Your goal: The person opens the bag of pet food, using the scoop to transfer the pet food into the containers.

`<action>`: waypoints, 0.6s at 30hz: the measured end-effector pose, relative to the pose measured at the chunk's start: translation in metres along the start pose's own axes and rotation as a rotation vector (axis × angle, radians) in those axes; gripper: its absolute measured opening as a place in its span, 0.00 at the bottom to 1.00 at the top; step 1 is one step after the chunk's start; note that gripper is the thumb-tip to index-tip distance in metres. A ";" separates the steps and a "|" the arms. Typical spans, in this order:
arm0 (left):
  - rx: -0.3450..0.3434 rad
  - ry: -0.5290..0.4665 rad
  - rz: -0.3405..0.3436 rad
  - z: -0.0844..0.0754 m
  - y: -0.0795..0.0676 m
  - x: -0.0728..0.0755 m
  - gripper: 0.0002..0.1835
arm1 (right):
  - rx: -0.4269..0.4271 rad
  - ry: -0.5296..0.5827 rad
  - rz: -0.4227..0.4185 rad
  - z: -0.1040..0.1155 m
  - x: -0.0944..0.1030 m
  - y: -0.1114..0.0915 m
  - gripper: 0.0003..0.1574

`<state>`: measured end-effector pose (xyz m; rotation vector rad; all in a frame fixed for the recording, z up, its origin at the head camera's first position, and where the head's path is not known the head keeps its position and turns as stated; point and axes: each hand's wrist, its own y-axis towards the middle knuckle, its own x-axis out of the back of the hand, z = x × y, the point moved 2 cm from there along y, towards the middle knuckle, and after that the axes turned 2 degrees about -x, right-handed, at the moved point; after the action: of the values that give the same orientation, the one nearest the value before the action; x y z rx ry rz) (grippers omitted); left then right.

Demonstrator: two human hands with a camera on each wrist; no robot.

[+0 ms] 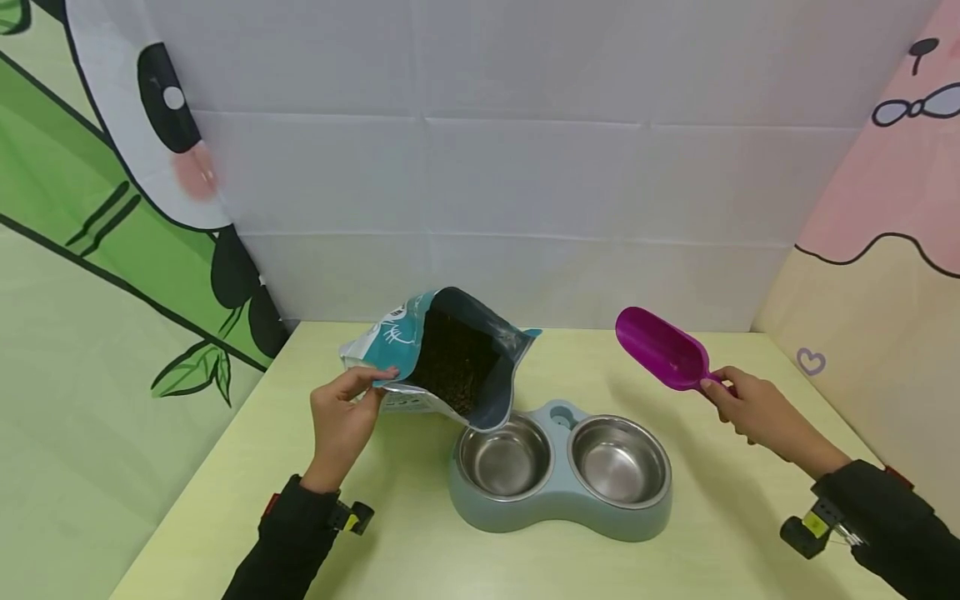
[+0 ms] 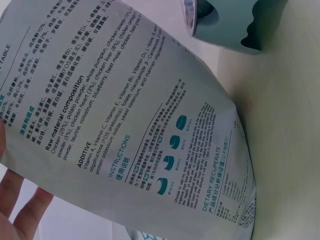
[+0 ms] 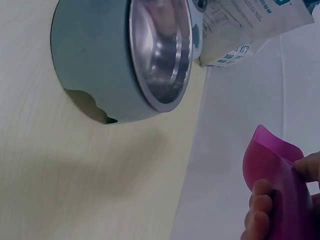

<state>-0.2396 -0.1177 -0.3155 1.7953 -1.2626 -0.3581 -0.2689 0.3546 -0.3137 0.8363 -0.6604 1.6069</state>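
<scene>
My left hand pinches the rim of an opened pet food bag, which tilts with its mouth toward me and shows brown kibble inside. Printed ingredient text covers the bag's back in the left wrist view. At the right, my right hand grips the handle of a purple scoop, held up beside the bowls with no kibble showing in it. Between the hands stands a blue-grey double feeder; its left steel bowl and right steel bowl show bare metal.
The feeder stands on a pale yellow table. A white backdrop rises along the table's back edge, with a green cartoon panel at the left and a pink and cream panel at the right.
</scene>
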 end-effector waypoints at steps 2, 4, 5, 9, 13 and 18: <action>0.000 0.000 0.000 -0.001 0.000 0.000 0.07 | 0.010 0.012 0.016 0.008 0.003 -0.003 0.25; 0.000 -0.003 0.001 -0.002 0.000 0.001 0.07 | 0.014 0.032 0.033 0.016 0.006 -0.006 0.24; 0.000 -0.001 0.001 -0.002 0.000 0.001 0.07 | 0.016 0.041 0.040 0.020 0.008 -0.007 0.23; -0.004 -0.001 -0.002 -0.003 0.000 0.002 0.07 | 0.019 0.092 0.079 0.035 0.011 -0.012 0.19; -0.008 -0.018 -0.007 0.003 0.000 0.001 0.08 | 0.059 0.141 0.137 0.050 0.015 -0.017 0.17; 0.005 -0.035 -0.007 0.025 -0.005 -0.004 0.10 | 0.117 0.184 0.211 0.069 0.024 -0.024 0.18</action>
<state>-0.2546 -0.1265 -0.3348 1.8054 -1.2830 -0.3927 -0.2362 0.3185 -0.2543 0.7098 -0.5416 1.9029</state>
